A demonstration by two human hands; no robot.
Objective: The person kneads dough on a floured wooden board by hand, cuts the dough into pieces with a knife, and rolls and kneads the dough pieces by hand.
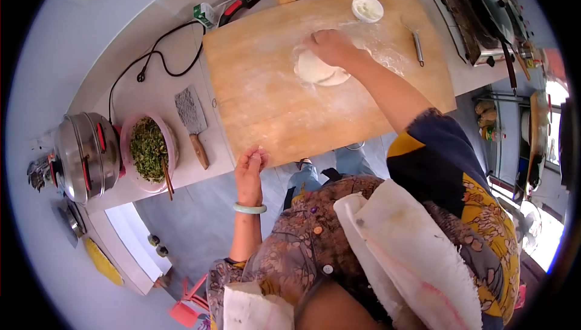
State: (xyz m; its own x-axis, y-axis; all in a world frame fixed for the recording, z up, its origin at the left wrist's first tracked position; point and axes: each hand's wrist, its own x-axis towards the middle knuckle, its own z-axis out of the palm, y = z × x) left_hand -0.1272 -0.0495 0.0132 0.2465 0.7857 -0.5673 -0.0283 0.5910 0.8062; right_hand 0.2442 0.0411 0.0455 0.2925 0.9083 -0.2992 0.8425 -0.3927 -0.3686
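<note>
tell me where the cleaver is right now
In the head view, the cleaver lies on the counter at the left, between the bowl of chopped greens and the large wooden board.

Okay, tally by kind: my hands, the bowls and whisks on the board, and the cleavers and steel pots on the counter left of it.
Hands: 2 (left hand; right hand over dough)
Bowls: 1
Whisks: 1
Cleavers: 1
Steel pots: 1
Total: 6
</note>
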